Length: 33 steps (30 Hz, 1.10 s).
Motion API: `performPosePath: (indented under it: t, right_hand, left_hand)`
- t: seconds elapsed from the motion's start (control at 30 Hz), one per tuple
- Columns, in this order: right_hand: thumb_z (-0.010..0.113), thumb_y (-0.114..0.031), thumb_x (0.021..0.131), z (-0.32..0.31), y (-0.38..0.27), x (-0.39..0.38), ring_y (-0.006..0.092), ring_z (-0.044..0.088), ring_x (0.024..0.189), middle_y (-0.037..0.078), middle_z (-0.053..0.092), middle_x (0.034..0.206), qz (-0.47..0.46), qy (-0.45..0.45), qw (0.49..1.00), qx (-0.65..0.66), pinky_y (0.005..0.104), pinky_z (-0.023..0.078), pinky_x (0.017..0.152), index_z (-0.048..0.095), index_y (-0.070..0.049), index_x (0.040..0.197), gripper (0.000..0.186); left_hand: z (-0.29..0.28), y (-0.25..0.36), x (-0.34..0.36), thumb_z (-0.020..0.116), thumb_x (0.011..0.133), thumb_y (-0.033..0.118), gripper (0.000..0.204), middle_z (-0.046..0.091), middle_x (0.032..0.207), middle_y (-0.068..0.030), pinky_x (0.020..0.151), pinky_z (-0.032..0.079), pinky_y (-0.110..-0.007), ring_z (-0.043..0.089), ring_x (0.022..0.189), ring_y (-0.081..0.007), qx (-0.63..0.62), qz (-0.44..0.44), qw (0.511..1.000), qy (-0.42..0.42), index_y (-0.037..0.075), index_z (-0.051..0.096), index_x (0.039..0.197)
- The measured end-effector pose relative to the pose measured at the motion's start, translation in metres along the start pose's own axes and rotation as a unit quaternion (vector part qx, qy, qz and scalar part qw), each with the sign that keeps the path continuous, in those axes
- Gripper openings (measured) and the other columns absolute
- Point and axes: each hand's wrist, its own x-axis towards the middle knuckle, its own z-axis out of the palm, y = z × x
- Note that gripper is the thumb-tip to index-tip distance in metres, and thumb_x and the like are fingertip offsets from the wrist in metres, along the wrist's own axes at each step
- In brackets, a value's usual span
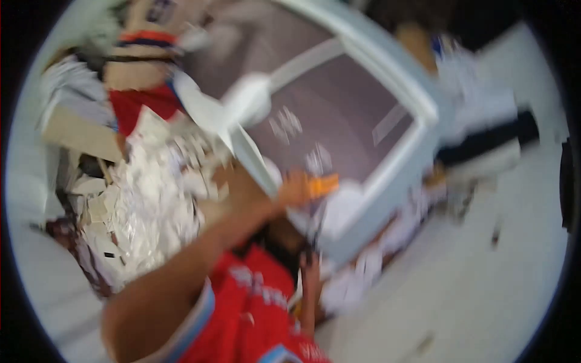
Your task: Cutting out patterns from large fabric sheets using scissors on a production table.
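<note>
fingers of one blurred hand close round a small orange object at the edge of a pale blue-framed grey tray, the other hand hidden, heaped white paper scraps smeared alongside.

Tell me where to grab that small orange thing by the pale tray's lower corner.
Take the orange thing by its free right end, coming from the right: its left end already sits in a hand, and it lies roughly level. The picture is blurred, so finer grip detail can't be judged.
</note>
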Motion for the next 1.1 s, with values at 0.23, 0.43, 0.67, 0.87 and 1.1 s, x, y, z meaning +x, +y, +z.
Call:
performPosePath:
  t: [0.23, 0.43, 0.67, 0.87, 1.1]
  right_hand:
    - [0.067, -0.019, 0.086, 0.051, -0.014, -0.009, 0.0080, 0.046, 0.059, -0.003, 0.050, 0.066, 0.247, 0.068, 0.929, 0.266, 0.0240, 0.038, 0.053, 0.054, -0.006, 0.074, 0.022]
    - [0.064, -0.021, 0.089, 0.061, 0.022, -0.048, 0.0070, 0.036, 0.061, -0.004, 0.039, 0.062, 0.284, 0.135, 0.871, 0.378, 0.0236, 0.033, 0.056, 0.048, -0.005, 0.071, 0.030]
    - [0.069, -0.039, 0.084, 0.085, 0.031, -0.080, 0.0072, 0.041, 0.050, -0.003, 0.043, 0.056, 0.246, 0.116, 0.938, 0.213, 0.0233, 0.031, 0.046, 0.048, -0.011, 0.068, 0.039]
    - [0.071, -0.045, 0.080, 0.095, 0.025, -0.067, 0.0107, 0.039, 0.057, 0.001, 0.042, 0.057, 0.290, 0.079, 0.896, 0.327, 0.0294, 0.033, 0.053, 0.049, -0.004, 0.066, 0.048]
    - [0.069, -0.044, 0.082, 0.091, 0.022, -0.044, 0.0066, 0.045, 0.045, -0.003, 0.046, 0.054, 0.284, 0.097, 0.897, 0.323, 0.0220, 0.035, 0.043, 0.050, -0.010, 0.069, 0.041]
  left_hand:
    - [-0.023, 0.007, 0.009, 0.069, 0.075, 0.031, 0.060, 0.048, 0.121, -0.0162, 0.095, 0.039, -0.045, 0.046, 0.114, -0.0347, -0.150, -0.048, 0.980, -0.118, 0.019, 0.051, 0.132]
    - [-0.035, 0.035, -0.010, 0.068, 0.077, 0.028, 0.057, 0.050, 0.117, -0.0150, 0.091, 0.039, -0.046, 0.047, 0.108, -0.0339, -0.129, 0.046, 0.988, -0.065, 0.015, 0.052, 0.130]
    - [-0.042, 0.061, -0.049, 0.062, 0.086, 0.019, 0.028, 0.060, 0.081, -0.0058, 0.061, 0.049, -0.033, 0.059, 0.071, -0.0196, -0.532, -0.260, 0.762, -0.262, 0.003, 0.059, 0.108]
    - [-0.003, 0.069, -0.044, 0.064, 0.086, 0.021, 0.014, 0.059, 0.074, -0.0026, 0.060, 0.051, -0.028, 0.060, 0.068, -0.0168, -0.668, -0.521, 0.405, -0.344, 0.008, 0.062, 0.089]
    - [0.011, 0.069, -0.036, 0.071, 0.082, 0.021, 0.019, 0.057, 0.063, 0.0003, 0.050, 0.049, -0.024, 0.059, 0.058, -0.0131, -0.667, -0.551, 0.362, -0.347, 0.011, 0.058, 0.073]
